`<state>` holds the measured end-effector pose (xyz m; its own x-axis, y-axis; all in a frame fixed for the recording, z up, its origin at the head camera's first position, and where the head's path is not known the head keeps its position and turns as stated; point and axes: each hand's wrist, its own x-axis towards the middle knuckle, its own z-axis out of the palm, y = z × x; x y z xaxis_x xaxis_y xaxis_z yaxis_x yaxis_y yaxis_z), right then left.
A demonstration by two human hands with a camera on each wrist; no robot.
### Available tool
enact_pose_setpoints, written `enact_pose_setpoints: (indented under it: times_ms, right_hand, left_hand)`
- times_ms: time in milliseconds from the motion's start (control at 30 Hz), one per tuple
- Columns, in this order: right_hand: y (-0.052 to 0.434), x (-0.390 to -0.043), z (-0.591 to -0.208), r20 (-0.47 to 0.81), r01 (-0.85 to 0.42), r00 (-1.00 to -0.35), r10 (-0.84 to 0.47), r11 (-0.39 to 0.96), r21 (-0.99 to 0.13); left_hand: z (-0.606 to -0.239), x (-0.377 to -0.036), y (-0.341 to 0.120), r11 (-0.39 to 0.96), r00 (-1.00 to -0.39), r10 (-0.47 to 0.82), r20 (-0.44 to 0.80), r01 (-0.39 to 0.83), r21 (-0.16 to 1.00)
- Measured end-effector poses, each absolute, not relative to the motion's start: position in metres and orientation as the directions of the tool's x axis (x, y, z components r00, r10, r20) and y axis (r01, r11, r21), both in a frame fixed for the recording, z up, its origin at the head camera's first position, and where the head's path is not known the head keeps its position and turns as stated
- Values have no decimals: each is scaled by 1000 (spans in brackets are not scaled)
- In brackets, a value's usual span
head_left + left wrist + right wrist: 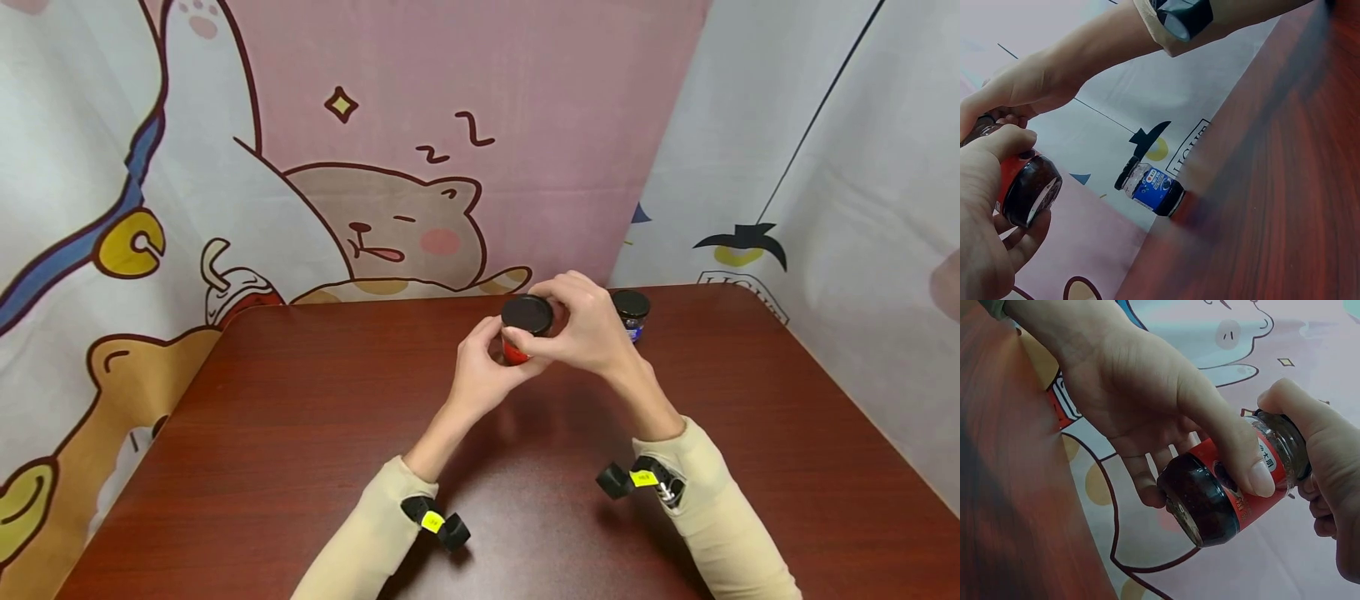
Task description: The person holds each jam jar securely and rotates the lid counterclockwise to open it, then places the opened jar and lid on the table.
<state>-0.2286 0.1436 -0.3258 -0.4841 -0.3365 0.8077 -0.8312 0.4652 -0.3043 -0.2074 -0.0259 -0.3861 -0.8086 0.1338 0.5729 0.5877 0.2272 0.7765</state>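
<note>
Raised over the table is a glass jar [1202,499] with a red label, dark contents and a black lid [527,313]. My left hand [482,371] grips its glass body, the thumb lying across the red label in the right wrist view. From the other side my right hand [588,325] holds the lid, thumb and fingers curled around its rim. The jar's bottom shows in the left wrist view, tilted by that camera's angle. Behind my right hand stands a second jar [1155,189] with a blue label and a black lid.
The reddish-brown wooden table [337,433] reaches back to a cloth backdrop [585,125] printed with cartoon animals. The blue-labelled jar is near the table's back edge. Each sleeve carries a strapped black wrist camera [452,532].
</note>
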Motion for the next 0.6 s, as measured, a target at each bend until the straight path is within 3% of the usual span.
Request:
enact_pose_setpoints:
  times_ms: [600]
  right_hand:
    - [119, -213, -319, 731, -839, -513, -450, 443, -316]
  left_hand:
    - [-385, -191, -60, 291, -765, 124, 632, 637, 714]
